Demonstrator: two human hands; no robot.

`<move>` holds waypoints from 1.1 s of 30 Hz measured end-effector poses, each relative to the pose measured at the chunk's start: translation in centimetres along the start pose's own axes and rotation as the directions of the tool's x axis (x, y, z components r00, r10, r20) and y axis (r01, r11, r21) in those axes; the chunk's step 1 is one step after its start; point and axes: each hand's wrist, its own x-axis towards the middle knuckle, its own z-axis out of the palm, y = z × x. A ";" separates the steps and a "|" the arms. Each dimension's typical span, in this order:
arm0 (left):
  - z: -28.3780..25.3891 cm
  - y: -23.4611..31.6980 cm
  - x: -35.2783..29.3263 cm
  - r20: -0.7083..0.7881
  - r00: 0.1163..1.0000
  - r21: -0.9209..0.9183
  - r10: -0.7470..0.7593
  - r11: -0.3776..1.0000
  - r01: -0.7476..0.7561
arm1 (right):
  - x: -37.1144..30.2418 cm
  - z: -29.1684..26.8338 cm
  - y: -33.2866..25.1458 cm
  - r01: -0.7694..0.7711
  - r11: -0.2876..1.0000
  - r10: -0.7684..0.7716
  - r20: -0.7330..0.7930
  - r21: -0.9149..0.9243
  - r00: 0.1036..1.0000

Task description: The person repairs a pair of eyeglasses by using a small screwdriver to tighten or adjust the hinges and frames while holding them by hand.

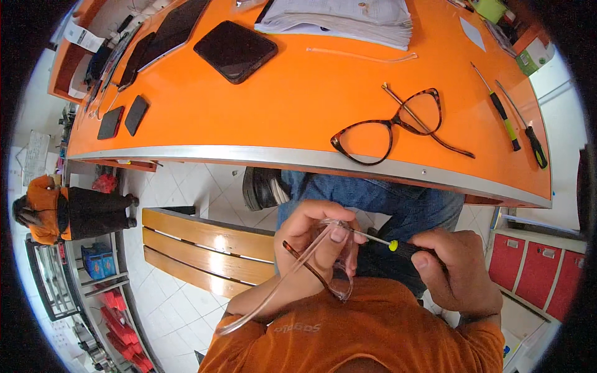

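My left hand [310, 239] is closed around a clear plastic eyeglass frame [341, 287], held low in front of my chest. One clear temple arm [273, 297] stretches from it toward the lower left, and a tortoiseshell temple arm [291, 250] also passes through that hand. In my right hand [457, 267] is a small screwdriver [407, 250] with a black and yellow handle. Its shaft points left, the tip at the frame near my left thumb; the screw itself is too small to make out. Tortoiseshell glasses [393, 121] lie near the table's front edge.
On the orange table [280, 112] are a loose clear temple arm [367, 55], a dark smartphone [235, 51], a paper stack [336, 23] and two more screwdrivers [505, 121]. A slatted wooden bench [199, 252] stands below. Another person [46, 211] is at far left.
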 end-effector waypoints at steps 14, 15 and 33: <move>-0.9 -1.1 -0.1 0.032 0.985 0.157 0.168 0.973 -0.171 | 0.4 -0.3 -0.7 -0.068 0.997 0.067 0.041 0.041 0.997; -1.0 -1.2 -0.1 0.040 0.983 0.158 0.181 0.970 -0.185 | 0.4 -0.3 -0.6 -0.068 0.997 0.066 0.043 0.042 0.997; -1.3 -1.5 -0.2 0.068 0.979 0.199 0.190 0.959 -0.200 | 0.3 0.0 -0.5 -0.121 0.976 0.129 -0.034 0.180 0.991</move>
